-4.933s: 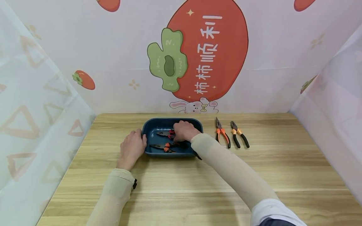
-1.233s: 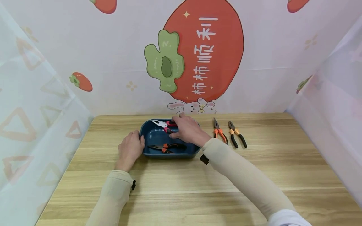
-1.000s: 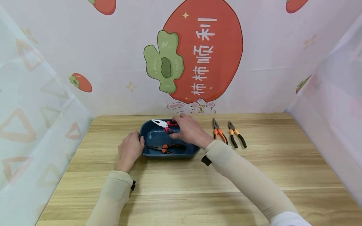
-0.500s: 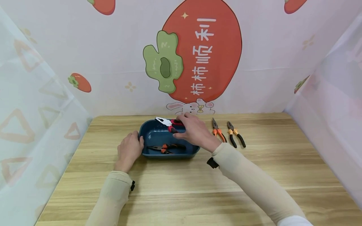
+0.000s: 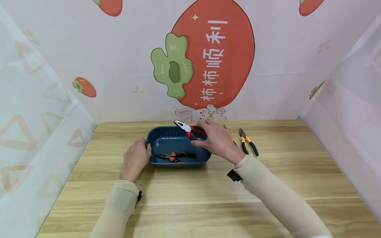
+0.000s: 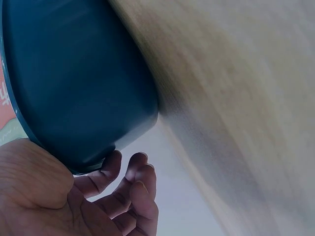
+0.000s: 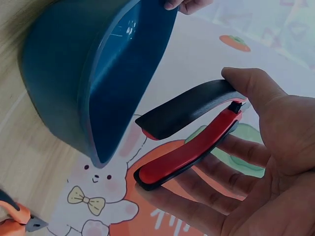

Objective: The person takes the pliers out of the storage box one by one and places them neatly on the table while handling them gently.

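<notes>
My left hand (image 5: 136,158) grips the left end of a dark blue rectangular bin (image 5: 178,165); the left wrist view shows fingers (image 6: 112,164) under its rim. Above the bin's right back corner, my right hand (image 5: 217,140) holds combination pliers (image 5: 182,126) with red-and-black handles, silver head pointing left. In the right wrist view the thumb lies on one handle (image 7: 187,110) and the fingers are round the other, the handles spread apart. Inside the bin, near its front wall, lie long-nosed pliers (image 5: 174,156) with orange-and-black handles.
Right of the bin on the wooden table (image 5: 190,205) lie pliers with yellow-and-black handles (image 5: 243,139). Beside them, orange-handled needle-nose pliers (image 5: 233,140) are mostly hidden behind my right hand. A fabric backdrop (image 5: 125,59) with printed persimmons stands behind the table's back edge.
My right hand has lifted the red-and-black pliers up out of the bin and carried them to the right. The left hand keeps its grip on the bin, and the other pliers lie as before.
</notes>
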`<action>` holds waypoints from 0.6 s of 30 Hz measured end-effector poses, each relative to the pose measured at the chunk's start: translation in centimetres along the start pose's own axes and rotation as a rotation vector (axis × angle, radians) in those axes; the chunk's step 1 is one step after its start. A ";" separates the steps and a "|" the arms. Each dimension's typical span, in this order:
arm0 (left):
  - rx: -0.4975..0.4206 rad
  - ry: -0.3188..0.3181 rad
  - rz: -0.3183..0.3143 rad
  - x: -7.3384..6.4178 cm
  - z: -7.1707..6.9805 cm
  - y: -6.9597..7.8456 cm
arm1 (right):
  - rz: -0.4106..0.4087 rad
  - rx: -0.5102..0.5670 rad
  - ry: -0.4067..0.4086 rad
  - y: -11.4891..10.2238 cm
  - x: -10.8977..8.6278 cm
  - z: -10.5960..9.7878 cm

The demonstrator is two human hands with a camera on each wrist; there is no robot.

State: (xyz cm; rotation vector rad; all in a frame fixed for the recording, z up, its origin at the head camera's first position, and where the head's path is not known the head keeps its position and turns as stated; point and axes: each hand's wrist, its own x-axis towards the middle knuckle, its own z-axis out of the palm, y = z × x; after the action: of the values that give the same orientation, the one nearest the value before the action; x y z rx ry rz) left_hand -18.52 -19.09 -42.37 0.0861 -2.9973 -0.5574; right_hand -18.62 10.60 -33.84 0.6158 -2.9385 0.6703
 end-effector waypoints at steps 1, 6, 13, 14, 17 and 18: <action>0.000 -0.002 -0.002 0.0 0.0 0.0 | -0.002 0.002 0.004 0.1 -0.1 -0.1; -0.001 -0.006 -0.007 0.0 -0.1 0.0 | 0.004 0.000 0.021 0.8 -0.7 -0.2; -0.001 -0.003 -0.012 0.0 0.0 0.0 | 0.030 0.009 0.049 1.7 -1.5 -0.7; -0.002 -0.001 -0.012 0.0 0.0 0.1 | 0.030 0.007 0.057 1.9 -1.6 -0.8; -0.001 0.003 -0.012 0.0 0.0 0.1 | 0.038 0.010 0.068 2.3 -2.0 -1.1; 0.000 0.004 -0.011 0.0 -0.1 0.1 | 0.043 0.010 0.070 2.5 -2.1 -1.2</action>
State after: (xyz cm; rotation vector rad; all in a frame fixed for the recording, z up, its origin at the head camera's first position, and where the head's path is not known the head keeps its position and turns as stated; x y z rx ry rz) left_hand -18.50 -19.00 -42.27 0.1031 -2.9949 -0.5583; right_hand -17.70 13.96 -34.04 0.5206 -2.8933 0.6957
